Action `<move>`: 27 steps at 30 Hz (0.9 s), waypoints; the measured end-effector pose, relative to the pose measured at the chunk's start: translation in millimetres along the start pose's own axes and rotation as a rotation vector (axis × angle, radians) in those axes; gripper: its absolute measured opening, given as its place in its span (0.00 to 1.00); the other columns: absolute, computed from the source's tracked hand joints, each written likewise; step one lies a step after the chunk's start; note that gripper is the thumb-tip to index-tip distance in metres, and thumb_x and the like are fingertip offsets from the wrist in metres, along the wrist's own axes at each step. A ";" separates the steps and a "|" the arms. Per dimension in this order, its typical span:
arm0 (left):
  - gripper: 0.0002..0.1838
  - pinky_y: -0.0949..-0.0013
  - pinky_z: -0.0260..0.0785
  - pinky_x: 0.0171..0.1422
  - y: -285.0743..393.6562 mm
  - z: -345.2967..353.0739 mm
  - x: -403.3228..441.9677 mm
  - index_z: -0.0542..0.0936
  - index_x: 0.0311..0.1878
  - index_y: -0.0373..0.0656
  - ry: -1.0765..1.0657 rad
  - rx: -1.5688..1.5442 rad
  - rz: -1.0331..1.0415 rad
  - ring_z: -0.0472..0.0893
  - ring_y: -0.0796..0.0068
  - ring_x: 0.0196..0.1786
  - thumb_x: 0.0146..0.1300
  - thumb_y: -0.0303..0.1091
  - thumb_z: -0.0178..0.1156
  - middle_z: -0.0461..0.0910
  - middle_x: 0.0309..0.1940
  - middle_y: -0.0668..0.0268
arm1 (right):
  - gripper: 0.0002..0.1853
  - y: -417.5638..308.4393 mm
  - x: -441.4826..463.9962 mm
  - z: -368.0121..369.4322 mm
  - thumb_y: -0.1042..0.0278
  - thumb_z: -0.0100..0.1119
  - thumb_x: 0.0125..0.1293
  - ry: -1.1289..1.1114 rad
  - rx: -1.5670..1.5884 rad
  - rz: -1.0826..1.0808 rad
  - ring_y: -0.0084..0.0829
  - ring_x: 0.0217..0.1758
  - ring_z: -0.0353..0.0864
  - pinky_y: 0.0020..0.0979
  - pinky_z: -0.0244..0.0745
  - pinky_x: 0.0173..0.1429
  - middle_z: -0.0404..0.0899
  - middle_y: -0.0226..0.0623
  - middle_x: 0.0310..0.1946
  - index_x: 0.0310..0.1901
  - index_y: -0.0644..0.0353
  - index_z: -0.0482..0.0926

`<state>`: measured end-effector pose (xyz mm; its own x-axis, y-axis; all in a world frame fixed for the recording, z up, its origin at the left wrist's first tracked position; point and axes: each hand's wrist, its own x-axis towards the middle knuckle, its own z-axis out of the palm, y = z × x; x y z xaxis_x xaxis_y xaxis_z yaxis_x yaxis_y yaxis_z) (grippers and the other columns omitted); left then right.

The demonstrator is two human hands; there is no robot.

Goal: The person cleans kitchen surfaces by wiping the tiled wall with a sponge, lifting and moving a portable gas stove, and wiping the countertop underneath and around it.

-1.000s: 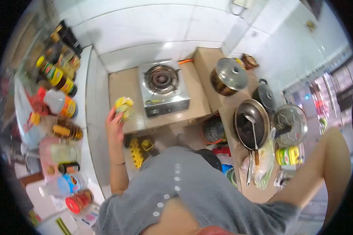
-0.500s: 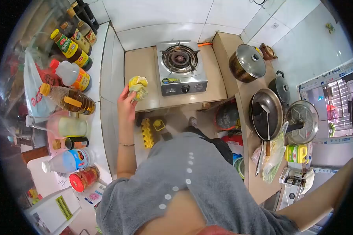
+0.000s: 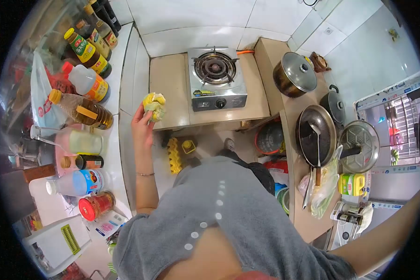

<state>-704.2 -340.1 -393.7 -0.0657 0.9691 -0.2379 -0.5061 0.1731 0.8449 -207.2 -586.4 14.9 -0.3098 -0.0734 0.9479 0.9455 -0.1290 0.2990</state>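
My left hand point(image 3: 143, 122) is closed on a crumpled yellow and white cloth point(image 3: 154, 107), held up at the left front of the stove counter. To the right of the cloth sits a silver single-burner gas stove point(image 3: 216, 79), with its knob facing me. My right arm reaches out to the lower right, and its hand is out of the picture.
Sauce and oil bottles point(image 3: 86, 109) line the left ledge, with a red-lidded jar point(image 3: 96, 206) nearer me. On the right counter are a lidded pot point(image 3: 295, 74), a frying pan point(image 3: 316, 135) with a ladle, a glass lid point(image 3: 360, 146) and a yellow jug point(image 3: 352, 184).
The view has steadied and swung, so the stove shows higher and further right than at first. My left hand still holds the cloth and has moved slightly left since half a second ago.
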 end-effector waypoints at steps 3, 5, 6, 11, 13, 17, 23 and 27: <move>0.26 0.64 0.74 0.59 1.5 3.3 -5.6 0.68 0.64 0.35 -0.021 0.002 0.008 0.77 0.67 0.56 0.61 0.19 0.54 0.74 0.56 0.60 | 0.13 1.2 -2.4 0.0 0.68 0.45 0.68 0.002 -0.006 -0.001 0.27 0.43 0.62 0.28 0.53 0.48 0.70 0.37 0.40 0.51 0.59 0.73; 0.26 0.64 0.74 0.59 -1.2 6.2 -3.3 0.67 0.64 0.35 -0.037 0.006 0.020 0.77 0.67 0.56 0.61 0.19 0.54 0.75 0.56 0.60 | 0.13 2.7 -3.1 -1.1 0.68 0.45 0.68 0.006 -0.010 -0.004 0.27 0.42 0.62 0.28 0.53 0.47 0.70 0.37 0.40 0.52 0.59 0.73; 0.26 0.65 0.75 0.58 -3.2 5.5 -1.5 0.67 0.64 0.35 -0.036 0.016 0.013 0.77 0.67 0.56 0.61 0.19 0.54 0.74 0.56 0.60 | 0.13 1.9 -2.6 -1.3 0.68 0.45 0.68 0.004 -0.013 -0.011 0.27 0.42 0.62 0.28 0.53 0.47 0.70 0.37 0.40 0.52 0.59 0.72; 0.25 0.66 0.76 0.57 -7.6 9.7 1.3 0.67 0.64 0.35 -0.022 0.023 -0.010 0.78 0.67 0.55 0.62 0.19 0.54 0.74 0.56 0.60 | 0.14 3.6 -1.9 0.9 0.68 0.45 0.68 -0.005 -0.014 -0.030 0.26 0.42 0.62 0.28 0.53 0.46 0.70 0.37 0.39 0.52 0.60 0.72; 0.25 0.66 0.76 0.56 -9.0 9.9 3.5 0.68 0.63 0.35 -0.022 0.033 -0.024 0.78 0.67 0.55 0.61 0.19 0.55 0.75 0.56 0.60 | 0.14 3.3 -0.9 0.4 0.67 0.44 0.68 -0.011 -0.021 -0.033 0.26 0.41 0.62 0.27 0.53 0.46 0.71 0.37 0.39 0.52 0.60 0.72; 0.25 0.66 0.76 0.56 -11.1 7.7 6.4 0.69 0.63 0.36 -0.057 0.034 -0.018 0.78 0.68 0.55 0.61 0.19 0.55 0.75 0.55 0.60 | 0.14 7.4 -0.8 0.7 0.67 0.44 0.69 -0.029 -0.045 -0.022 0.26 0.41 0.62 0.27 0.53 0.45 0.71 0.36 0.39 0.53 0.60 0.72; 0.26 0.65 0.71 0.61 -7.9 15.1 1.8 0.67 0.65 0.37 -0.041 0.079 -0.029 0.75 0.68 0.58 0.61 0.20 0.54 0.73 0.58 0.62 | 0.14 11.5 1.5 0.5 0.67 0.44 0.69 -0.034 -0.051 -0.019 0.25 0.40 0.62 0.26 0.53 0.45 0.71 0.36 0.38 0.53 0.60 0.71; 0.25 0.64 0.75 0.58 -10.1 8.3 5.3 0.68 0.63 0.35 -0.060 0.040 0.009 0.77 0.67 0.56 0.61 0.19 0.54 0.74 0.56 0.60 | 0.14 12.9 2.2 -2.4 0.67 0.43 0.69 -0.018 -0.058 -0.027 0.25 0.39 0.62 0.26 0.53 0.44 0.71 0.36 0.38 0.53 0.60 0.71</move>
<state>-692.3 -335.3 -399.6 -0.0180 0.9792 -0.2020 -0.4707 0.1699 0.8658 -195.9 -590.5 20.6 -0.3327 -0.0510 0.9417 0.9292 -0.1883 0.3181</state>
